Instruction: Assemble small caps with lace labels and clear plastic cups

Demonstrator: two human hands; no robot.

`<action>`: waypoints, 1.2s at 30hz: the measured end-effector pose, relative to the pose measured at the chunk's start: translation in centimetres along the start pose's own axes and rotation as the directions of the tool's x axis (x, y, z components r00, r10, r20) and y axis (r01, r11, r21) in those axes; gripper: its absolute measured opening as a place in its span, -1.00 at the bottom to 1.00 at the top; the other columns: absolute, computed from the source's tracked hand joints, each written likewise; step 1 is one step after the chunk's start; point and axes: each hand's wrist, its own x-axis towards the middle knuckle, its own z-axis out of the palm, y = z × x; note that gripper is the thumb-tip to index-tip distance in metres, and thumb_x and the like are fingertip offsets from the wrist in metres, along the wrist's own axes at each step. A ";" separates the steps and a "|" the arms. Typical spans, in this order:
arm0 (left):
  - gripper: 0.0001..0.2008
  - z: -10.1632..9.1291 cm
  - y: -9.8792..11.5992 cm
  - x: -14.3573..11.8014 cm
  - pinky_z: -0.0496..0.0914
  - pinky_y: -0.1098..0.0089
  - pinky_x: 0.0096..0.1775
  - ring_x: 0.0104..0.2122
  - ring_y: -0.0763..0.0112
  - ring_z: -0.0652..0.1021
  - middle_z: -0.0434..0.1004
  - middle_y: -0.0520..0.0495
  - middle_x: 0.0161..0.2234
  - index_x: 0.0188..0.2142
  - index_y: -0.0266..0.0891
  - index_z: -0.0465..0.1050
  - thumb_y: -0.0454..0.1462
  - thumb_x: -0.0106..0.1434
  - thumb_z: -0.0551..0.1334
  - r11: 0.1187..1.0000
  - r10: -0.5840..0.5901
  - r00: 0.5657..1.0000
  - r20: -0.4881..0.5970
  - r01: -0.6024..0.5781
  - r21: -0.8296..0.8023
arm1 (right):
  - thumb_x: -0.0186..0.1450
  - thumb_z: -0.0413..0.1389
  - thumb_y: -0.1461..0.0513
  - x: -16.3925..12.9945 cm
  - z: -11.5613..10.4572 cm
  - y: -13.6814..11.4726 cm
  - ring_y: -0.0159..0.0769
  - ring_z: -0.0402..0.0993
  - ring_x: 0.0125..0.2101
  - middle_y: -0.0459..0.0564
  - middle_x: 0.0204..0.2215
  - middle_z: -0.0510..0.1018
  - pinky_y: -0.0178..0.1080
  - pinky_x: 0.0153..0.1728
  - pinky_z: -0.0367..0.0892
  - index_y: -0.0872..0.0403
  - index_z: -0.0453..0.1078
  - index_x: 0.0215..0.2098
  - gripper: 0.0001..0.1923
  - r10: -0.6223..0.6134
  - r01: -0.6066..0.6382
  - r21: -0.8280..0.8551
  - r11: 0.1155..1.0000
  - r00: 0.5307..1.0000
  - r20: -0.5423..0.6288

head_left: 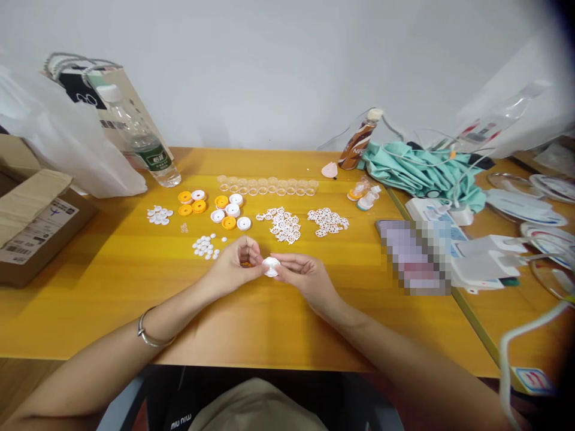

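Between my two hands, just above the table's middle, is a small round white plastic part point(271, 267). My left hand point(238, 261) pinches its left edge, and my right hand point(308, 278) grips its right edge with thumb and fingers. Beyond my left hand stand orange and white round cups point(229, 222). Small white discs point(205, 246) lie scattered to its left. Flat white openwork pieces point(285, 226) form a pile past the held part, with a second pile point(327, 221) to the right. A row of clear round cups point(268, 187) runs behind them.
At the left are a cardboard box point(40, 221) and a water bottle point(155, 158). A brown drink bottle point(359, 140) and green cloth point(417, 170) stand at the back right. A phone point(411, 254) and a power strip point(435, 218) lie to the right, with cables.
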 end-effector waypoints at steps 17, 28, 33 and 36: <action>-0.65 -1.2 0.9 -0.2 0.37 0.48 -0.38 -0.49 0.56 0.49 0.48 0.08 -0.49 -0.35 -0.26 0.26 -0.28 -0.04 0.40 0.989 -0.060 0.998 0.026 0.063 -0.137 | 0.07 0.27 0.15 0.1 -0.5 -0.6 -0.39 0.55 -0.26 -0.11 -0.24 0.61 -0.21 -0.07 0.42 -0.05 0.52 -0.21 -0.71 0.079 -0.090 0.103 0.991 0.991 0.106; -0.69 -1.1 0.7 -0.1 0.36 0.51 -0.37 -0.50 0.59 0.46 0.44 0.10 -0.50 -0.36 -0.27 0.27 -0.32 -0.03 0.38 0.977 -0.119 0.993 0.024 0.122 -0.172 | -0.02 0.31 0.27 0.2 -0.3 -0.5 -0.37 0.55 -0.27 -0.13 -0.28 0.62 -0.17 -0.04 0.39 -0.04 0.45 -0.13 -0.55 -0.015 0.019 -0.023 1.000 0.985 0.173; -0.69 -1.5 0.7 -0.1 0.38 0.45 -0.32 -0.44 0.53 0.49 0.45 0.04 -0.44 -0.31 -0.27 0.29 -0.25 0.01 0.37 0.988 -0.089 0.995 0.053 0.095 -0.123 | -0.02 0.31 0.25 0.2 -0.3 -0.5 -0.30 0.57 -0.27 -0.12 -0.34 0.63 -0.10 -0.02 0.39 -0.02 0.45 -0.18 -0.60 -0.064 0.073 -0.089 0.993 0.992 0.109; -0.66 -2.5 1.0 -0.2 0.39 0.36 -0.26 -0.36 0.44 0.49 0.46 -0.04 -0.32 -0.19 -0.24 0.30 -0.17 0.09 0.30 0.987 0.054 0.997 0.063 -0.063 0.149 | -0.03 0.32 0.25 0.4 -0.6 -0.5 -0.29 0.57 -0.26 -0.13 -0.33 0.63 -0.10 -0.02 0.39 -0.02 0.46 -0.21 -0.61 -0.070 0.077 -0.104 0.992 0.995 0.073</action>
